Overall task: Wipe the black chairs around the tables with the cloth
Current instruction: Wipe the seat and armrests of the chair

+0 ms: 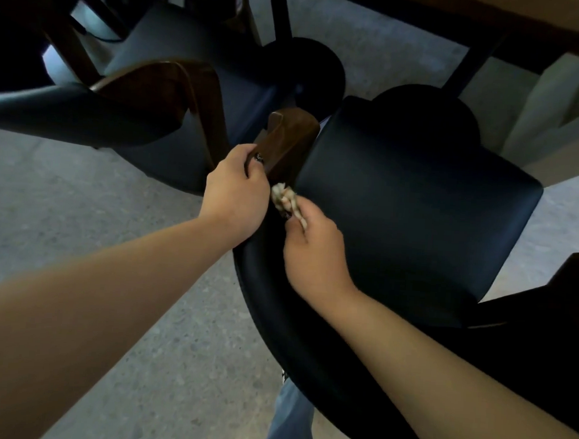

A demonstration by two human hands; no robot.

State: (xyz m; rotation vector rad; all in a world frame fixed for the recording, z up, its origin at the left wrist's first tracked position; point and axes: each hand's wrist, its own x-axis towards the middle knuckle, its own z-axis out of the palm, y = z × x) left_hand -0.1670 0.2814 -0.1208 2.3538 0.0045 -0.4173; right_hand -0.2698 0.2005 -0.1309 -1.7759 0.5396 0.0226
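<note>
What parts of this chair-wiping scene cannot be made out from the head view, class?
- Cloth: mostly hidden inside the right hand.
- Left hand fingertips: wrapped behind the wooden armrest.
- Chair legs: hidden under its seat.
- Table: top cut off by the upper edge.

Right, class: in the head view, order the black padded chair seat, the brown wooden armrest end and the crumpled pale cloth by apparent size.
1. Black padded chair seat
2. Brown wooden armrest end
3. Crumpled pale cloth, partly hidden inside the right hand, so its full size is unsure.
</note>
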